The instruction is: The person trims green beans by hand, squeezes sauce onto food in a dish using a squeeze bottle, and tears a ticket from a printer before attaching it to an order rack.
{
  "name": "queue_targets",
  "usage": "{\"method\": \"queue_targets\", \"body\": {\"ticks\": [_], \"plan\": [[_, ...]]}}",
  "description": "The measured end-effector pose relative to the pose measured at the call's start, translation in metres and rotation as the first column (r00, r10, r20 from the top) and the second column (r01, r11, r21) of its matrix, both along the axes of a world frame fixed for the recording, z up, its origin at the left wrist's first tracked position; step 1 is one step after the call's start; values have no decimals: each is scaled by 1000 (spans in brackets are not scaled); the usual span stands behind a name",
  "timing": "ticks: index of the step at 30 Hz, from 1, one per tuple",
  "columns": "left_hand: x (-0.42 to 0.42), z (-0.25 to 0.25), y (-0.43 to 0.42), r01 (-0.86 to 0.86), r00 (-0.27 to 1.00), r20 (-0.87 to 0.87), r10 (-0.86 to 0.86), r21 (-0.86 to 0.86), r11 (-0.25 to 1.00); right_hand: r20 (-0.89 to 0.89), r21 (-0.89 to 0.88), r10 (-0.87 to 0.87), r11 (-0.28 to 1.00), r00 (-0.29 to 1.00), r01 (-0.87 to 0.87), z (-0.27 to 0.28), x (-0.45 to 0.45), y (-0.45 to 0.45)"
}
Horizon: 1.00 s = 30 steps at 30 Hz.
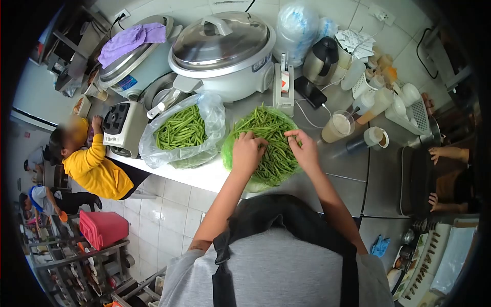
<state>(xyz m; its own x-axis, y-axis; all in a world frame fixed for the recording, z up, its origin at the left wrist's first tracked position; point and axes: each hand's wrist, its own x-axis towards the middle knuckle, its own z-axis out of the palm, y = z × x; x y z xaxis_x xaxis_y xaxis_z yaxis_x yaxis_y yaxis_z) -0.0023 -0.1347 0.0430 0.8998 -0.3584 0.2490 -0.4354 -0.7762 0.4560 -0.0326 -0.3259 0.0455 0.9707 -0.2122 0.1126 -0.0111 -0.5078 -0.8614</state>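
Your left hand (249,152) curls over the beans (277,162), right hand (305,148) at three o'clock; can't tell if fingers are clamped. Yanking toward six might spill some off the desk (348,158).

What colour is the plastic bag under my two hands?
Bright green; the plastic bag shows best in the head view.

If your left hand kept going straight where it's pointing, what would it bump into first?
The left hand would probably meet the green beans piled in the green bag first; it may already be touching some, as depth is hard to judge.
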Motion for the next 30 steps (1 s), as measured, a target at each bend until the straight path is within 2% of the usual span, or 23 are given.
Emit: {"method": "queue_targets", "body": {"ticks": [4, 6, 7, 9, 10, 13, 16, 19, 22, 25, 28, 30], "plan": [[-3, 0, -3, 10, 998, -57, -4, 103, 995, 5, 24, 75, 997, 997, -75, -6, 9, 1], [-3, -2, 0, 55, 997, -52, -53, 39, 998, -52, 50, 143, 989, 988, -140, -4, 9, 2], [-3, -3, 3, 76, 996, -48, -75, 8, 997, 2, -29, 186, 982, 983, -186, -7, 8, 2], [0, -2, 9, 3, 982, -186, -37, -181, 984, 101, -190, 281, 947, 954, -258, -18, 6, -3], [1, 3, 12, -41, 966, -256, -30, -268, 962, 87, -194, 295, 942, 952, -274, -20, 5, -4], [3, 16, 19, -37, 973, -228, -33, -297, 954, 56, -231, 329, 923, 943, -309, -29, -2, -5], [3, 11, 18, -10, 988, -150, -33, -273, 962, 84, -317, 331, 903, 940, -289, -32, -7, -2], [-5, 4, 14, -30, 981, -192, 9, -105, 994, 153, -344, 253, 920, 955, -188, -22, -10, 8], [-12, -2, 10, -53, 998, -18, 55, 86, 995, 194, -415, 250, 897, 949, -151, -25, -13, 10], [-12, -7, 11, -45, 999, -5, 46, 135, 990, 218, -463, 264, 876, 940, -138, -30, -13, 10], [-11, -3, 15, -44, 996, 81, 40, 41, 998, 333, -384, 214, 920, 918, -75, -30, -10, 13], [-8, 2, 18, -47, 996, 77, 49, -17, 999, 358, -398, 245, 913, 901, -90, -27, -7, 11]]}}
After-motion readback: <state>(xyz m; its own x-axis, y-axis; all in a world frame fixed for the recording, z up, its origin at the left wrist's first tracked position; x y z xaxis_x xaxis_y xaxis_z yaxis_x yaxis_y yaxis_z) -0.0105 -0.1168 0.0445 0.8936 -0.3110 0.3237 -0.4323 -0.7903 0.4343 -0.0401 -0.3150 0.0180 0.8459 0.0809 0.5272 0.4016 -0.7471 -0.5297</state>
